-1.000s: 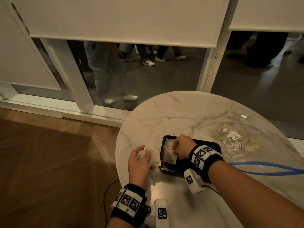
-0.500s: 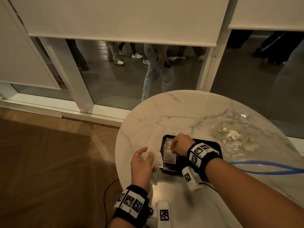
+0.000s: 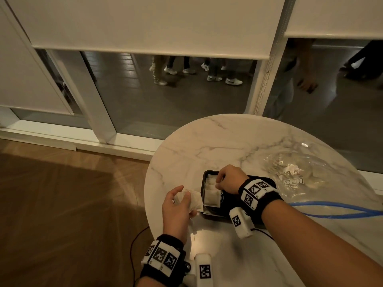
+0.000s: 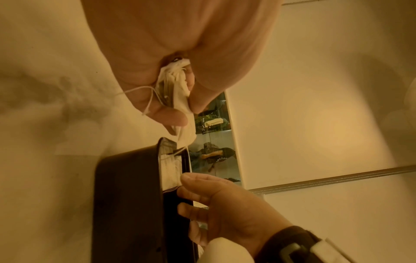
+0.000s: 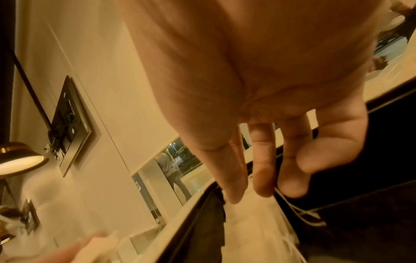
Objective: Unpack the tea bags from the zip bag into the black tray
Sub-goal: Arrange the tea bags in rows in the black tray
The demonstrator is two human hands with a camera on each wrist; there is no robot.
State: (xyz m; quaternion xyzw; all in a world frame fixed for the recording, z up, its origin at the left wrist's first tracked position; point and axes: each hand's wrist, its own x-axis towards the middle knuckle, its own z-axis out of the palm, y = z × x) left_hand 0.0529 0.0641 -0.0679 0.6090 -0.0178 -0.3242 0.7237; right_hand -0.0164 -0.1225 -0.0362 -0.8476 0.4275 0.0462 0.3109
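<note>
White tea bags point(image 3: 191, 200) pinched in left grip point(image 3: 178, 206); right grip point(image 3: 229, 180) fingertips touch tray point(image 3: 213, 213) bags.

A: Table point(image 3: 238, 146) is looking like polished white marble, grey veins, glossy. Black tray point(image 3: 209, 213) is showing smooth, slightly shiny walls, metal or plastic, can't tell.

B: Tea bags point(image 3: 211, 198) are looking like thin matt paper with cotton strings. Zip bag point(image 3: 310, 183) is reading as clear crinkled plastic, glinting. Floor point(image 3: 62, 204) is showing matt wood.
</note>
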